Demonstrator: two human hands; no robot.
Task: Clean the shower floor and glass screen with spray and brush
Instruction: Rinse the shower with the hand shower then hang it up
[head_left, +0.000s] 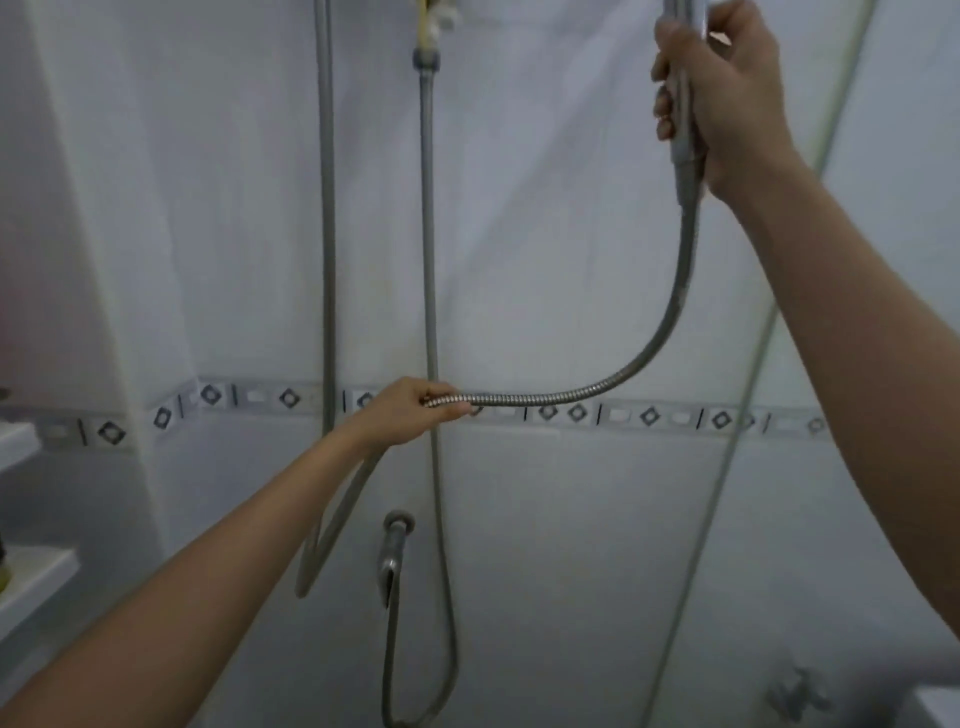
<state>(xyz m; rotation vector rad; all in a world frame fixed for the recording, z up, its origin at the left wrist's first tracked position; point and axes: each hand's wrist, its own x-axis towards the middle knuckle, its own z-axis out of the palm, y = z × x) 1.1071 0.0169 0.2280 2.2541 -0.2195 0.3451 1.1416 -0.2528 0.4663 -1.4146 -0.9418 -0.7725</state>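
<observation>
Head view, landmark: a patterned tile band (649, 415) is crossing the wall.
Right hand (727, 98): fingers are clamping round the shower handle (683, 119), well above the band.
Left hand (410, 413): fingers and thumb are closing on the metal hose (597, 391), level with the band.
Handling: the hose is sagging between the hands, so it is looking bendy and light. It is possibly slick, though blur is hiding any wetness.
Best hold: the stiff handle is giving the aim, and the ribbed hose is offering grip.

The shower is dimly and evenly lit, with a cool grey cast; no lamp is seen. Faint, soft shadows are thrown across the white wall tiles (545, 182). A dull sheen is carried by the metal shower hose (540, 398). Detail is smeared throughout, and the tile border (649, 415) is bowed by wide-angle distortion.
</observation>
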